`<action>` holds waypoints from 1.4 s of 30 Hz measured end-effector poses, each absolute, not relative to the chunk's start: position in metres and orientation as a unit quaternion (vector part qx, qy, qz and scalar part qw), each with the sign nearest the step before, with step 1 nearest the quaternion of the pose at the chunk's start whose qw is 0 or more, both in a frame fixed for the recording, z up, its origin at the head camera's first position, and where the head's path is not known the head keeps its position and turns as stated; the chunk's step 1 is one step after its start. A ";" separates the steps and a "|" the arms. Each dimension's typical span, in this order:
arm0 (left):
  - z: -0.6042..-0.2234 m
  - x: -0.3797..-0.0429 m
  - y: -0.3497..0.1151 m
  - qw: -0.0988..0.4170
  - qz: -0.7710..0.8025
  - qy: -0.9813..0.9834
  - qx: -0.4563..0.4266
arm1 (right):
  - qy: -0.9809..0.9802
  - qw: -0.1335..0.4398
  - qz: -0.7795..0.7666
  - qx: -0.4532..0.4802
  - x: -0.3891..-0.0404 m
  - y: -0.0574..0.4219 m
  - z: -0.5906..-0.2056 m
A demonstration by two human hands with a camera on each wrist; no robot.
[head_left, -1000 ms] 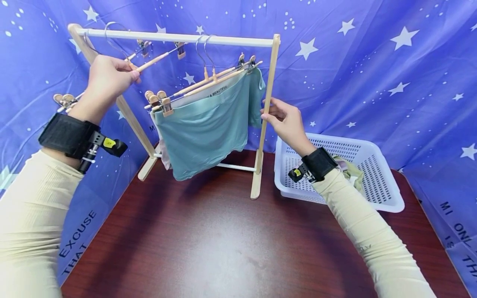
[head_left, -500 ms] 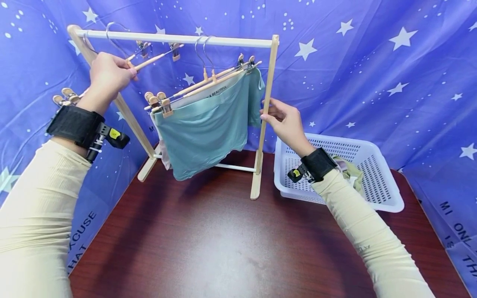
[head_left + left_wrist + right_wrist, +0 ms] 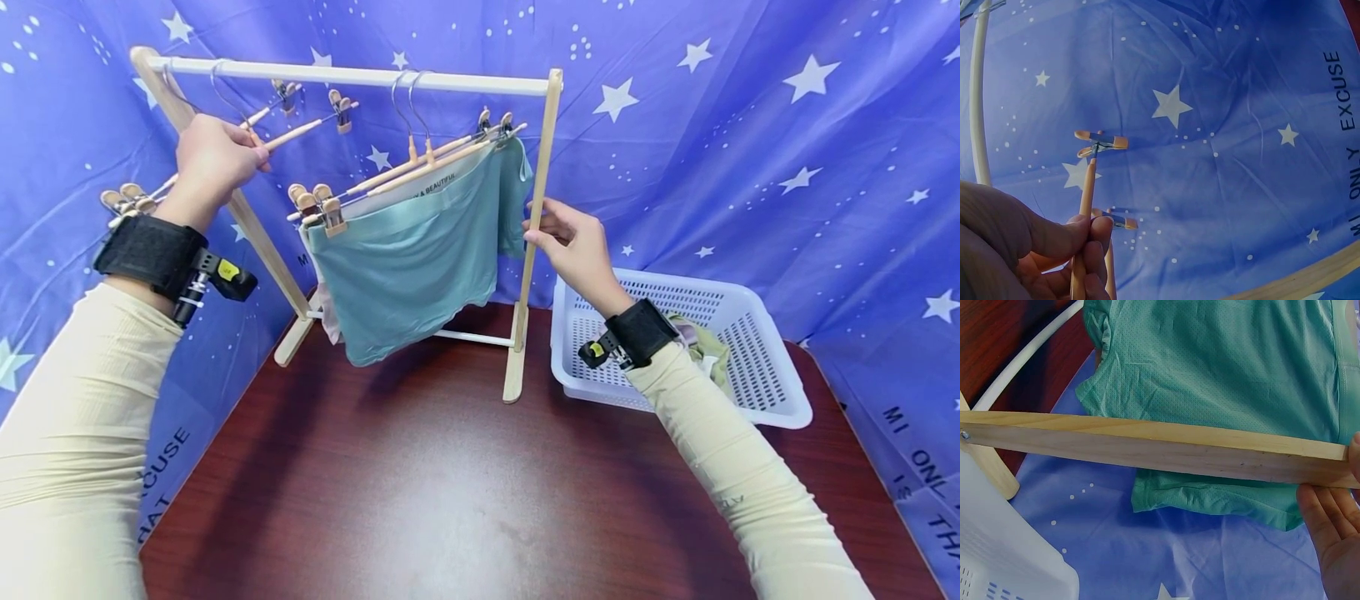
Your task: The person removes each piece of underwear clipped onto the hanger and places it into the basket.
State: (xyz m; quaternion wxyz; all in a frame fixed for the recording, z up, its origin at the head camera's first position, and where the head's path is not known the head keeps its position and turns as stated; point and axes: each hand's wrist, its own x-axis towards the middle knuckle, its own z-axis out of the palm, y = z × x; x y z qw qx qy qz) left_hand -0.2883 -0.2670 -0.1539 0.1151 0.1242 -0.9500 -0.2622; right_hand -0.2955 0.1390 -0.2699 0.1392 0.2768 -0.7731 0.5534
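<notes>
In the head view my left hand (image 3: 217,154) pinches the wooden bar of a clip hanger (image 3: 296,133) at the left end of the rack. Its metal hook meets the top rail (image 3: 337,77); nothing hangs from its visible clips. The left wrist view has thumb and fingers around the bar (image 3: 1084,200), a second bar partly hidden behind. My right hand (image 3: 581,254) holds the right upright (image 3: 543,158) of the wooden rack between thumb and fingers. Between the hands, a teal pair of boxer-style underpants (image 3: 420,258) hangs clipped to a hanger, a pale garment behind it.
A white perforated basket (image 3: 772,367) stands right of the rack, partly behind my right forearm, with crumpled greenish cloth (image 3: 708,350) inside. The rack's feet rest on a dark red-brown table (image 3: 390,475). A blue star-printed curtain (image 3: 697,167) surrounds the back and sides.
My left hand has lowered the clip hanger slightly, and its hook has come down from above the rail to rail level. The right hand has stayed on the upright.
</notes>
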 end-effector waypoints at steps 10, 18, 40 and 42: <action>-0.155 -0.291 -0.273 0.134 -0.243 -0.952 0.127 | -0.778 0.138 0.550 0.271 -0.295 0.139 -0.268; -0.154 -0.293 -0.279 0.131 -0.234 -0.954 0.137 | -0.776 0.133 0.555 0.268 -0.295 0.138 -0.269; -0.154 -0.292 -0.278 0.134 -0.232 -0.950 0.161 | -0.771 0.145 0.556 0.274 -0.296 0.137 -0.270; -0.154 -0.291 -0.278 0.129 -0.231 -0.950 0.163 | -0.771 0.144 0.557 0.274 -0.296 0.137 -0.270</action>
